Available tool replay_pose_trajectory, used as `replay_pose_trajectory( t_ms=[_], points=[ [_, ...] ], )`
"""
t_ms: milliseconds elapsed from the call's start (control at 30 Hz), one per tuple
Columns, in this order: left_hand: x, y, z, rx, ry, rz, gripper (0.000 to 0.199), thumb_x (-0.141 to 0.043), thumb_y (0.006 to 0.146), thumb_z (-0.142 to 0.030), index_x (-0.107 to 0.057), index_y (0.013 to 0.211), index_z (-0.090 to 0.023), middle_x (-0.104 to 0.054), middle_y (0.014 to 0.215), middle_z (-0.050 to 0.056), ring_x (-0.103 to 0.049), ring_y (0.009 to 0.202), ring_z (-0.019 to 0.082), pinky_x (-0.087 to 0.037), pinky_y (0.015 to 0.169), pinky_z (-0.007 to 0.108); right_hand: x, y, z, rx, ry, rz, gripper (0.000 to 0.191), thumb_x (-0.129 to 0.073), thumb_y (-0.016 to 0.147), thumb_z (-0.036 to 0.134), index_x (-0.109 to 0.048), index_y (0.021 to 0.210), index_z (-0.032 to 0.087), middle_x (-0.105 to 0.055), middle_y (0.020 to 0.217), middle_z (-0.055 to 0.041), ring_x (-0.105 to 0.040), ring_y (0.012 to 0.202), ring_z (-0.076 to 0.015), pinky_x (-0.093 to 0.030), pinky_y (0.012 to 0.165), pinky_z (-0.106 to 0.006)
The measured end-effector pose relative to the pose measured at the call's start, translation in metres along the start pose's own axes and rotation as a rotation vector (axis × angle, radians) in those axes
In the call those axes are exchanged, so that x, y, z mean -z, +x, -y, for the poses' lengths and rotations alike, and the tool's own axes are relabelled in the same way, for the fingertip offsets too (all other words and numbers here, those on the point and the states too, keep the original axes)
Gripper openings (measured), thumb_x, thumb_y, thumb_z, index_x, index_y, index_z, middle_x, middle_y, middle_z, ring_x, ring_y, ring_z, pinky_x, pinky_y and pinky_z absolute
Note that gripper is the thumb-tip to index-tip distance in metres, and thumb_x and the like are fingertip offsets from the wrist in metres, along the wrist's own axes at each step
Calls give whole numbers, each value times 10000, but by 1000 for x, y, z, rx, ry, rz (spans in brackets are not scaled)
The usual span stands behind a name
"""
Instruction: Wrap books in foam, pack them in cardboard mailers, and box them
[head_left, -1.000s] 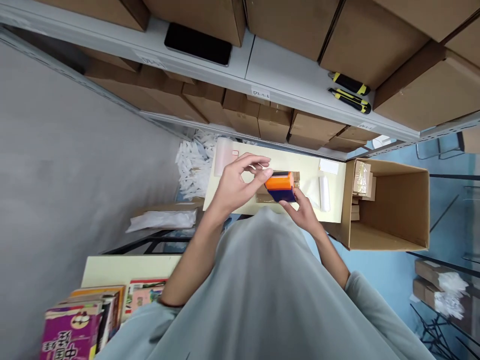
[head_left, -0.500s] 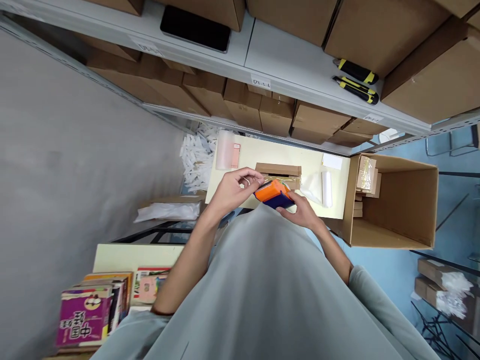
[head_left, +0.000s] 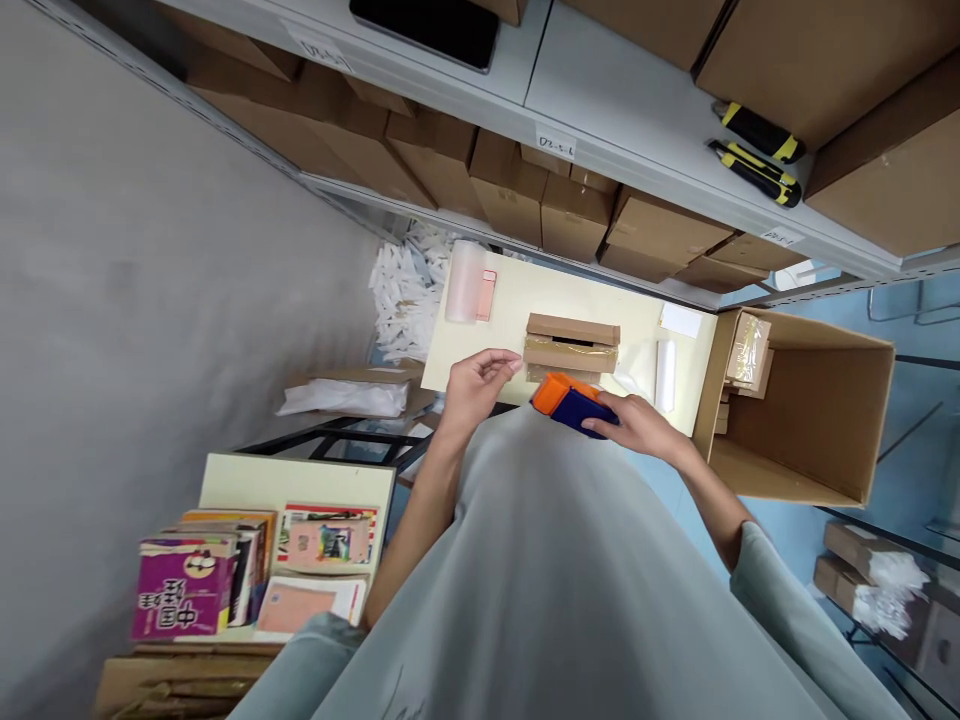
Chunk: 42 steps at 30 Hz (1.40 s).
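Note:
My right hand is wrapped round the right end of an orange and dark blue tape dispenser, held close to my shirt. Left of it, apart from the dispenser, my left hand has its thumb and fingertips pinched together; what they hold, if anything, is too small to make out. Just beyond both hands a small cardboard box with shiny tape across it lies on the cream table.
A large open carton holding small boxes stands at the right. Above the table runs a grey shelf with cartons, a phone and two cutters. Books stand at the lower left.
My left hand has moved away from the dispenser, which has turned and shifted right with my right hand. The view has tilted, showing more of the books.

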<state>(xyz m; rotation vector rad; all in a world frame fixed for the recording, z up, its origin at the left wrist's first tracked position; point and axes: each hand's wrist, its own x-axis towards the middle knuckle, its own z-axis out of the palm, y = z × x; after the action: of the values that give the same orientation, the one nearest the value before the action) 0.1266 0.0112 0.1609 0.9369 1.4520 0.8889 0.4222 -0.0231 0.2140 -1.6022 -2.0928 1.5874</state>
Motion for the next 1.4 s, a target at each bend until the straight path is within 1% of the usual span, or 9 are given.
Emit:
replay_pose_trajectory(
  t_ms=[167, 267, 333, 433, 567, 800, 1133, 1267, 1400],
  points=[
    [9, 16, 20, 30, -101, -117, 423, -957, 699, -481, -778, 963, -204, -763, 859, 50, -716, 787, 189, -624, 775, 334, 36, -6, -2, -2, 38, 82, 394, -677, 1045, 647, -732, 956, 266, -704, 742, 7, -597, 624, -196, -404, 610, -306],
    [20, 31, 32, 27, -146, -255, 433, -949, 702, -415, -745, 1020, -202, -738, 828, 21, -690, 729, 160, -600, 727, 300, 60, -5, -6, -56, 84, 140, 475, -700, 1002, 709, -744, 937, 241, -737, 767, -9, -613, 635, -186, -427, 599, -299],
    [25, 41, 41, 52, -174, -289, 487, -960, 687, -390, -731, 1075, -203, -735, 809, 0, -680, 697, 148, -596, 719, 296, 76, -1, -10, -110, 132, 164, 529, -723, 960, 748, -739, 907, 222, -760, 789, -25, -648, 661, -190, -459, 605, -297],
    [22, 53, 54, 104, -231, -281, 565, -988, 655, -392, -727, 1119, -203, -743, 796, -14, -674, 682, 138, -603, 731, 299, 98, 15, -15, -172, 183, 179, 540, -780, 902, 747, -730, 875, 210, -780, 788, -39, -687, 669, -194, -504, 610, -299],
    [10, 67, 65, 140, -308, -307, 556, -983, 670, -409, -731, 1117, -194, -736, 797, -15, -673, 693, 123, -599, 754, 287, 113, 52, -22, -174, 125, 149, 544, -824, 858, 733, -692, 773, 212, -734, 702, -14, -658, 628, -166, -480, 582, -277],
    [16, 82, 85, 177, -336, -330, 507, -986, 692, -386, -734, 1089, -195, -724, 788, -18, -658, 685, 119, -598, 749, 286, 110, 97, -36, -192, 143, 236, 616, -844, 803, 794, -723, 807, 190, -729, 746, -25, -648, 678, -160, -500, 656, -293],
    [8, 94, 115, 200, -327, -304, 469, -937, 699, -384, -744, 1081, -192, -743, 818, 1, -693, 752, 149, -623, 794, 312, 100, 112, -66, -274, 164, 333, 694, -829, 754, 852, -725, 873, 177, -738, 815, -17, -648, 759, -180, -480, 721, -297],
    [-4, 104, 134, 228, -297, -290, 397, -892, 729, -338, -727, 1060, -195, -728, 783, -9, -672, 717, 145, -610, 774, 307, 101, 110, -67, -299, 146, 345, 726, -825, 740, 877, -728, 885, 173, -743, 825, -32, -649, 776, -189, -481, 727, -300],
    [-28, 112, 151, 346, -144, -202, 336, -859, 769, -338, -722, 1035, -185, -730, 803, 15, -715, 778, 187, -605, 790, 330, 96, 114, -68, -272, 132, 335, 722, -798, 784, 877, -739, 911, 169, -752, 869, -44, -651, 787, -188, -499, 741, -307]
  ],
)
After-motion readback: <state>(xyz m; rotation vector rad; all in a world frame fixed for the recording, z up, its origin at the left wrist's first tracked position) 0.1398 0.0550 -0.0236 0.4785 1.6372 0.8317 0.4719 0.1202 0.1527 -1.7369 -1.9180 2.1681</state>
